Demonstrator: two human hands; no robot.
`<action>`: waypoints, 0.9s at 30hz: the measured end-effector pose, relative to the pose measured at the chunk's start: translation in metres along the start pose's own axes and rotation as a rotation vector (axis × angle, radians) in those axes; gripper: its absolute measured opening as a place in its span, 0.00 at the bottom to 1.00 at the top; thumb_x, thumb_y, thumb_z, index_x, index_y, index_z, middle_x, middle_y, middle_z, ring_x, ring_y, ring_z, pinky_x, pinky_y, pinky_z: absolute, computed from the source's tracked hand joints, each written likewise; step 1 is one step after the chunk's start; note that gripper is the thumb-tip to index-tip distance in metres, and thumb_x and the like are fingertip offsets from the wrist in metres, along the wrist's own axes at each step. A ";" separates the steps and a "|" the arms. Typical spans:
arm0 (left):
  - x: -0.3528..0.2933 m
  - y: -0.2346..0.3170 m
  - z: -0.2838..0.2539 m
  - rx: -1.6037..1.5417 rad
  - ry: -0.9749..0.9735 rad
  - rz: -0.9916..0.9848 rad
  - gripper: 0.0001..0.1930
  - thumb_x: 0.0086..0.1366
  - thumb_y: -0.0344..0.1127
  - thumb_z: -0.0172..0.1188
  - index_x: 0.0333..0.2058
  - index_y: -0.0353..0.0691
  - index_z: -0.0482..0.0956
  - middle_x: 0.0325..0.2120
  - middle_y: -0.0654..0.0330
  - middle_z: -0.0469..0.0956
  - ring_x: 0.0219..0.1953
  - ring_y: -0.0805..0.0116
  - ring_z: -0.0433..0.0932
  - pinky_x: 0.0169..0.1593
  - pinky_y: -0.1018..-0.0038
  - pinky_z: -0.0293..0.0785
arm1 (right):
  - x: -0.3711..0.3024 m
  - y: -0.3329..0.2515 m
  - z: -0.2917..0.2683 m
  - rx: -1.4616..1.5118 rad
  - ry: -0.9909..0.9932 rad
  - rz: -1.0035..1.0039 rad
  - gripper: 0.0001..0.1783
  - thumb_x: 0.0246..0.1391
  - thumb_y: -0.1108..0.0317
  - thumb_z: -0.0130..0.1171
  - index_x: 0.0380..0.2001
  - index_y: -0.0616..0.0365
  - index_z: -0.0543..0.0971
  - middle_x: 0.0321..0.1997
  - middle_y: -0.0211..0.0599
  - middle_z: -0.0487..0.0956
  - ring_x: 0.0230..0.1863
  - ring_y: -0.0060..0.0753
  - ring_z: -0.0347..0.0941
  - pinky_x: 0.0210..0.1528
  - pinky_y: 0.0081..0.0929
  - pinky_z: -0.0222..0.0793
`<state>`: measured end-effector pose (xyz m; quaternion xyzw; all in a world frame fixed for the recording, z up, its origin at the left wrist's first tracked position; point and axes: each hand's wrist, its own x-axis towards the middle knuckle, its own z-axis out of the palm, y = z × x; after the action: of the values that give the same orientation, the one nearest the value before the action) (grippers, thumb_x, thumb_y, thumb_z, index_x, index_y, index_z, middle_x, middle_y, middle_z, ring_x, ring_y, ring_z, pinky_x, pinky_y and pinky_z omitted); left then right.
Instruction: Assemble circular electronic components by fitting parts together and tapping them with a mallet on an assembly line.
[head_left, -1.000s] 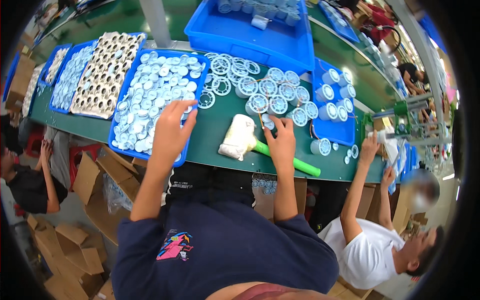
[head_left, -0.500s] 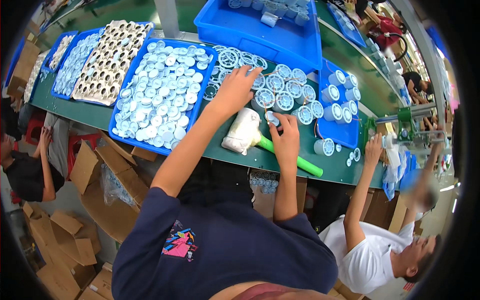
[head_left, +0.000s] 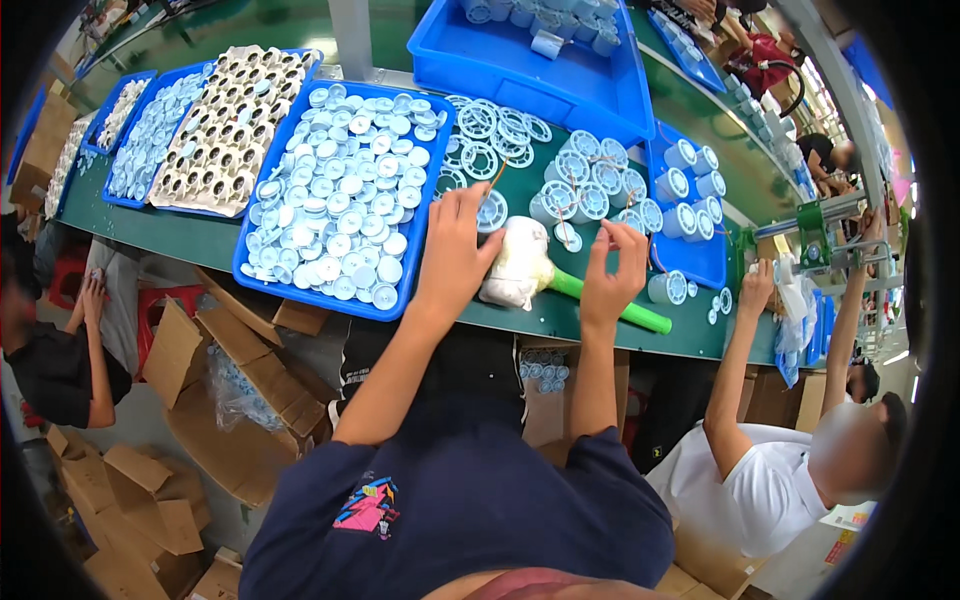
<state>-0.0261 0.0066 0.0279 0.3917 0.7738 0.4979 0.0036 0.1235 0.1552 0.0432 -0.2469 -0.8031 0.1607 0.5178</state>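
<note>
My left hand (head_left: 452, 255) is closed around a light blue, round plastic housing (head_left: 491, 212), with a thin copper-coloured wire standing up from it. Beside that hand lies a mallet (head_left: 517, 262) with a white wrapped head and a green handle. My right hand (head_left: 615, 272) hovers over the handle, its fingers bent and slightly apart, with nothing visible in them. Just left of its fingertips rests a small light blue round cap (head_left: 567, 236). Behind it, several upright housings (head_left: 590, 200) with wires stand grouped together. Flat spoked rings (head_left: 479, 160) are piled farther back.
A blue tray (head_left: 243, 255) of round caps sits at left, beside an egg-carton tray (head_left: 225, 130). A deep blue bin (head_left: 530, 95) stands behind; another blue tray (head_left: 705, 268) holds housings at right. A co-worker in white (head_left: 765, 500) works near a green hand press (head_left: 815, 240).
My left hand has come back toward me from the rings and housings and now holds a housing. My right hand has left the small cap and shifted right. The whole view has shifted slightly.
</note>
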 end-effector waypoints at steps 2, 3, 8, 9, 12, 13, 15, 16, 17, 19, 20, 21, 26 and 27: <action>-0.013 -0.006 0.004 -0.023 0.032 -0.039 0.33 0.56 0.28 0.72 0.61 0.40 0.72 0.53 0.50 0.74 0.55 0.45 0.71 0.61 0.56 0.68 | 0.014 -0.030 0.010 0.094 -0.077 -0.092 0.09 0.59 0.81 0.64 0.42 0.61 0.85 0.42 0.40 0.82 0.39 0.36 0.79 0.42 0.30 0.75; -0.016 -0.011 0.006 -0.052 0.068 0.036 0.34 0.56 0.26 0.71 0.62 0.38 0.70 0.52 0.47 0.73 0.53 0.41 0.70 0.58 0.54 0.69 | 0.021 -0.048 0.018 0.170 -0.137 -0.123 0.09 0.58 0.81 0.64 0.42 0.61 0.85 0.42 0.40 0.82 0.39 0.36 0.80 0.42 0.30 0.76; -0.018 -0.030 0.009 -0.215 -0.028 -0.051 0.32 0.59 0.27 0.69 0.62 0.32 0.69 0.56 0.43 0.73 0.59 0.39 0.71 0.61 0.54 0.69 | 0.040 -0.109 0.102 0.173 -0.804 -0.371 0.14 0.57 0.76 0.63 0.47 0.57 0.84 0.46 0.45 0.79 0.44 0.48 0.82 0.45 0.38 0.80; -0.018 -0.033 0.011 -0.324 -0.080 -0.098 0.32 0.60 0.27 0.68 0.62 0.31 0.69 0.58 0.41 0.73 0.60 0.39 0.72 0.62 0.54 0.69 | 0.034 -0.105 0.126 0.060 -0.846 -0.417 0.14 0.57 0.75 0.62 0.46 0.58 0.83 0.46 0.47 0.77 0.46 0.51 0.81 0.47 0.40 0.80; -0.020 -0.030 0.009 -0.327 -0.083 -0.075 0.28 0.64 0.32 0.66 0.61 0.31 0.71 0.59 0.43 0.76 0.62 0.43 0.74 0.63 0.58 0.69 | 0.028 -0.094 0.163 -0.033 -0.984 -0.490 0.11 0.52 0.78 0.60 0.40 0.60 0.81 0.45 0.50 0.72 0.44 0.55 0.78 0.47 0.45 0.79; -0.020 -0.029 0.008 -0.336 -0.056 -0.065 0.29 0.64 0.33 0.67 0.62 0.31 0.71 0.60 0.43 0.75 0.63 0.42 0.73 0.64 0.58 0.68 | 0.027 -0.092 0.167 -0.037 -0.961 -0.509 0.12 0.51 0.78 0.60 0.41 0.60 0.81 0.45 0.50 0.73 0.44 0.55 0.78 0.48 0.45 0.79; -0.020 -0.025 0.004 -0.295 -0.100 -0.046 0.30 0.63 0.33 0.67 0.63 0.31 0.70 0.61 0.42 0.73 0.64 0.41 0.71 0.65 0.58 0.67 | 0.028 -0.087 0.170 -0.033 -0.938 -0.510 0.12 0.50 0.78 0.60 0.41 0.61 0.80 0.45 0.49 0.73 0.46 0.54 0.78 0.50 0.44 0.77; -0.020 -0.025 0.000 -0.244 -0.116 -0.037 0.31 0.62 0.33 0.68 0.63 0.31 0.70 0.63 0.41 0.72 0.65 0.41 0.70 0.67 0.59 0.66 | 0.033 -0.093 0.167 0.008 -0.981 -0.453 0.12 0.52 0.78 0.60 0.41 0.62 0.79 0.45 0.49 0.73 0.46 0.54 0.78 0.49 0.44 0.77; -0.022 -0.027 -0.002 -0.211 -0.182 -0.061 0.34 0.62 0.32 0.69 0.65 0.31 0.68 0.65 0.40 0.69 0.67 0.40 0.68 0.67 0.58 0.65 | 0.040 -0.098 0.162 0.047 -1.023 -0.395 0.11 0.53 0.77 0.60 0.41 0.62 0.79 0.45 0.48 0.73 0.46 0.54 0.78 0.49 0.43 0.77; -0.020 -0.026 0.004 -0.252 -0.134 0.008 0.35 0.61 0.31 0.69 0.65 0.31 0.66 0.64 0.41 0.70 0.66 0.40 0.69 0.67 0.58 0.65 | 0.059 -0.091 0.132 0.263 -0.927 -0.298 0.12 0.56 0.73 0.64 0.44 0.61 0.79 0.46 0.48 0.75 0.45 0.49 0.80 0.45 0.40 0.80; -0.022 -0.029 0.003 -0.267 -0.065 0.058 0.36 0.61 0.30 0.69 0.66 0.32 0.65 0.63 0.41 0.70 0.65 0.40 0.69 0.67 0.58 0.65 | 0.067 -0.093 0.118 0.345 -0.882 -0.227 0.12 0.57 0.71 0.66 0.44 0.61 0.79 0.45 0.47 0.75 0.43 0.47 0.81 0.44 0.38 0.80; -0.024 -0.025 -0.002 -0.214 -0.069 0.024 0.38 0.59 0.28 0.69 0.66 0.32 0.62 0.57 0.41 0.71 0.59 0.39 0.70 0.62 0.55 0.68 | 0.075 -0.095 0.100 0.435 -0.824 -0.117 0.14 0.58 0.67 0.70 0.43 0.62 0.81 0.44 0.45 0.78 0.40 0.42 0.82 0.42 0.33 0.80; -0.025 -0.016 -0.007 -0.310 -0.007 0.067 0.36 0.60 0.29 0.69 0.65 0.34 0.64 0.59 0.43 0.69 0.62 0.42 0.69 0.66 0.56 0.67 | 0.060 -0.062 0.039 0.488 -0.666 0.308 0.13 0.57 0.73 0.72 0.41 0.64 0.79 0.36 0.32 0.79 0.39 0.20 0.79 0.42 0.19 0.76; -0.025 -0.018 -0.007 -0.306 -0.014 0.132 0.36 0.59 0.29 0.69 0.65 0.35 0.64 0.60 0.43 0.68 0.63 0.42 0.69 0.66 0.57 0.67 | 0.051 -0.061 0.032 0.443 -0.671 0.331 0.12 0.57 0.75 0.72 0.40 0.64 0.78 0.34 0.31 0.78 0.39 0.20 0.78 0.43 0.20 0.76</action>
<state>-0.0223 -0.0170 0.0079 0.4403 0.6613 0.6062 0.0360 0.0626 0.1333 0.1000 -0.1894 -0.8227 0.4813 0.2358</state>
